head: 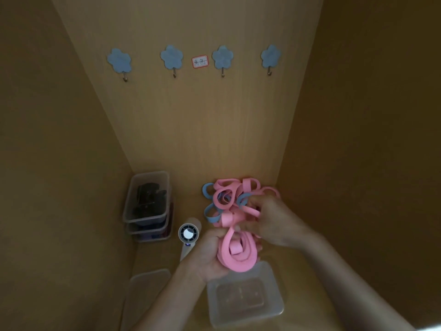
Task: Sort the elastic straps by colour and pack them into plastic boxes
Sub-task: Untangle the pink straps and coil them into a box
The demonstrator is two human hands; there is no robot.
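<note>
Sorting looks partway done: the stacked boxes (145, 219) at left already hold dark straps, while the clear box (274, 283) under the hands sits empty. The left hand (207, 256) curls its fingers round a pink bundle (238, 256) just above that box. The right hand (274, 223) pinches into the mixed pile (226, 194) of pink and blue straps by the back wall.

One wide-angle head-worn view looks forward and down into a wooden alcove (71, 139), close above the left hand (207, 255) and right hand (272, 223) gripping pink straps (238, 258) at lower centre; flower hooks (171, 59) on the back wall (202, 120) cross the upper frame.
</note>
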